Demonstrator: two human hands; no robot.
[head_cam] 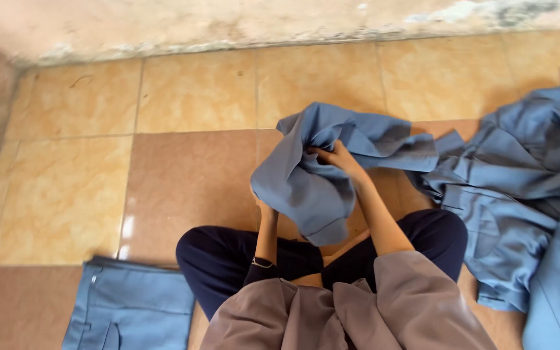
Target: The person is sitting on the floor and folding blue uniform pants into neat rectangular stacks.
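Blue-grey cloth garment (315, 175): bunched and lifted above your crossed legs, over the tan tiled floor (189, 97).
Right hand (337, 157): your fingers pinch a fold near its top.
Left hand (264, 206): mostly buried under the fabric; finger state cannot be told.
Pile of blue-grey clothes (520, 188): heaped to your right.
Folded blue-grey piece (131, 304): flat at your left.

- I take this for a plain home or small sewing room, worked at floor level.
- I see a tiled floor (189, 97) in beige and brown, and a stained, peeling wall (228, 23).
- Blue-grey garments (520, 188) lie heaped; one folded piece (131, 304) lies flat.
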